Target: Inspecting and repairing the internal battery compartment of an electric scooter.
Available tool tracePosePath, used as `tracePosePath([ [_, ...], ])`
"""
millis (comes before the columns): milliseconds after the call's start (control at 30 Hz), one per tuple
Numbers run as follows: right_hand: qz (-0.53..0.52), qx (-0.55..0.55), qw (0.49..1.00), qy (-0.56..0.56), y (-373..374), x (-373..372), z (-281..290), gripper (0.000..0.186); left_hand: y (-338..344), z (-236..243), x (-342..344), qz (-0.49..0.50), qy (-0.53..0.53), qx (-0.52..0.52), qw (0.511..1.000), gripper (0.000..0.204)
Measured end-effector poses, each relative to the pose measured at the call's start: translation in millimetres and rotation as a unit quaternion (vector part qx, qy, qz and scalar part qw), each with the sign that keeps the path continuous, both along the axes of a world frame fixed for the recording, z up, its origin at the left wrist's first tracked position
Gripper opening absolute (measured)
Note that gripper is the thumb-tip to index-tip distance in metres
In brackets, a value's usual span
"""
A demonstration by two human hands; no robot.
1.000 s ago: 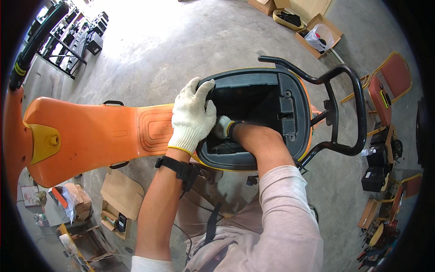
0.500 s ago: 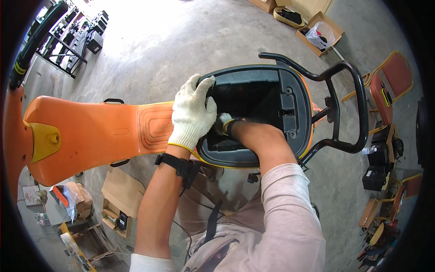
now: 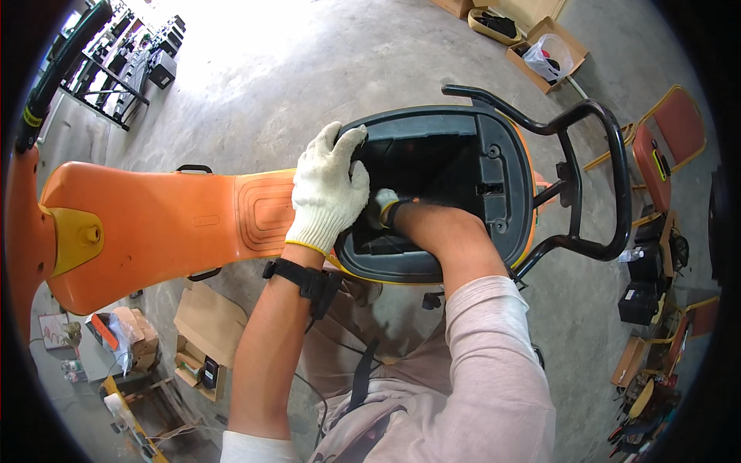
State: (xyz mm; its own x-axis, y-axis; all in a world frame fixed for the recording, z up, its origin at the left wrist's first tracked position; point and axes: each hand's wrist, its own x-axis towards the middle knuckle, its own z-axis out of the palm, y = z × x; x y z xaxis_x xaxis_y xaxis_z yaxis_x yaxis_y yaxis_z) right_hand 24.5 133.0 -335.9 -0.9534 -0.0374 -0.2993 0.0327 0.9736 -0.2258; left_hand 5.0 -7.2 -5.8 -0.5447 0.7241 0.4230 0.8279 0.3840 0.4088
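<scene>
Where the dark compartment (image 3: 421, 123) opens, the right hand (image 3: 384, 201) reaches inside.

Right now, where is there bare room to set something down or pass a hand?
Bare floor lies between the black rack and the open carton, beyond the orange scooter. The compartment shows a gap toward its right end, its bottom too dark to judge. Its left end is crowded: left hand across its edge, right hand inside.
</scene>
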Motion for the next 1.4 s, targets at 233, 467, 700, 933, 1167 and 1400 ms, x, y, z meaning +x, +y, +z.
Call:
tracePosePath([
  [233,0.067,0.031,0.985,0.157,6,-2,-31,0.019,0,1,1,0.002,-0.009,-0.006,1.0,0.048],
  [467,0.099,0.026,0.978,0.183,6,-3,-39,0.019,0,-1,-1,-0.003,-0.005,0.009,1.0,0.047],
  [700,0.097,0.103,0.988,0.064,12,-6,-81,0.025,0,-2,0,0.003,-0.005,0.004,1.0,0.047],
  [933,0.15,0.116,0.966,0.178,14,-15,-103,0.024,0,-2,-1,0.002,-0.004,0.003,1.0,0.047],
  [1167,0.104,0.086,0.978,0.16,3,-2,-50,0.02,0,-1,0,0.002,-0.001,0.002,1.0,0.047],
  [1400,0.149,0.104,0.972,0.146,5,-4,-53,0.019,0,0,0,0.007,-0.004,-0.004,1.0,0.047],
])
